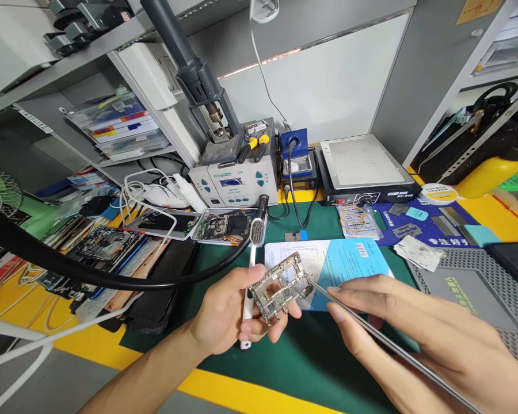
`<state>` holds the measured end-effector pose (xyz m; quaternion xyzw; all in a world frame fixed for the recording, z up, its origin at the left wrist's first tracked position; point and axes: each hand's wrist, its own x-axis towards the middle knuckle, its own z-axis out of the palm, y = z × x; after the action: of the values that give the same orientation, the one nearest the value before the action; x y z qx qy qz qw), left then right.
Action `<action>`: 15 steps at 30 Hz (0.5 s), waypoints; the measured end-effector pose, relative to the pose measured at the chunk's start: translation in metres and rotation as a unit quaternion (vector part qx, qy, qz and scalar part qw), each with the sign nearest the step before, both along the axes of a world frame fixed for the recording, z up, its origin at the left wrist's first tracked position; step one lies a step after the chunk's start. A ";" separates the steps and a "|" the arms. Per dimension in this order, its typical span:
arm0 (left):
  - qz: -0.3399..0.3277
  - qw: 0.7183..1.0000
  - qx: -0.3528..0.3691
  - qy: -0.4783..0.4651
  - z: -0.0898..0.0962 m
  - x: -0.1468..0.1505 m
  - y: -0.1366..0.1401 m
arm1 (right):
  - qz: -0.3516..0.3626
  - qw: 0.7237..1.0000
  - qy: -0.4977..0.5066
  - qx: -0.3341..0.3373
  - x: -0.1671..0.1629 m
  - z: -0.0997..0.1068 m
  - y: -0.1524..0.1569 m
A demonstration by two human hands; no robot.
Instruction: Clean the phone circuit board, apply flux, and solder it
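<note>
the left hand (220, 315) holds a small, flat, silver-and-grey metal circuit board (280, 299) with gaps in it. the board is up in the air, tipped a bit, above a dark green flat mat (319, 356). the same hand also grips a long white plastic brush (252, 256) with grey bristles, standing up behind the board. the right hand (414, 322) pinches a long, thin, shiny metal tool (388, 341). its tip is at the board's right side and seems to touch it.

the work looks like it is in the middle. the board is bare, with no case around it, so that part seems done. the spot under the tip looks like it is being worked on, so it is probably not finished. i can't tell how many other spots are left, or if the brush is needed. the board is not put down yet.
</note>
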<state>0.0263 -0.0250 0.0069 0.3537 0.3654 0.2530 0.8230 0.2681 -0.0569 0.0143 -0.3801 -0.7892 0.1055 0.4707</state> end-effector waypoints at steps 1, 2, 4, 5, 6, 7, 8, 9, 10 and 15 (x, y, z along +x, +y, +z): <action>0.000 1.000 0.003 0.003 0.000 0.000 0.000 | 0.003 1.000 0.005 -0.001 -0.001 0.000 0.000; 0.000 1.000 0.006 0.005 0.000 0.000 0.000 | 0.005 1.000 0.008 -0.003 -0.001 -0.001 0.001; 0.000 1.000 0.015 0.012 -0.001 0.001 -0.001 | 0.008 1.000 0.011 -0.007 -0.002 -0.002 0.001; 0.000 1.000 0.021 0.017 -0.001 0.001 -0.001 | 0.008 1.000 0.014 -0.008 -0.002 -0.002 0.002; 0.001 0.999 0.028 0.022 -0.001 0.001 -0.001 | 0.008 1.000 0.014 -0.009 -0.002 -0.003 0.002; 0.002 0.999 0.037 0.027 0.000 0.002 -0.002 | 0.007 1.000 0.013 -0.010 -0.002 -0.003 0.003; 0.004 0.998 0.047 0.033 0.001 0.002 -0.002 | 0.007 1.000 0.012 -0.012 -0.003 -0.003 0.003; 0.005 0.998 0.057 0.038 0.001 0.003 -0.003 | 0.007 1.000 0.011 -0.013 -0.003 -0.003 0.004; 0.006 0.997 0.066 0.044 0.002 0.003 -0.003 | 0.006 1.000 0.010 -0.014 -0.004 -0.002 0.004; 0.008 0.994 0.086 0.064 0.006 0.004 -0.003 | 0.014 1.000 0.015 -0.010 -0.004 -0.001 0.004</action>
<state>0.0306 -0.0279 0.0133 0.4356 0.3967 0.2669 0.7626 0.2640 -0.0529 0.0138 -0.3716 -0.7864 0.1256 0.4772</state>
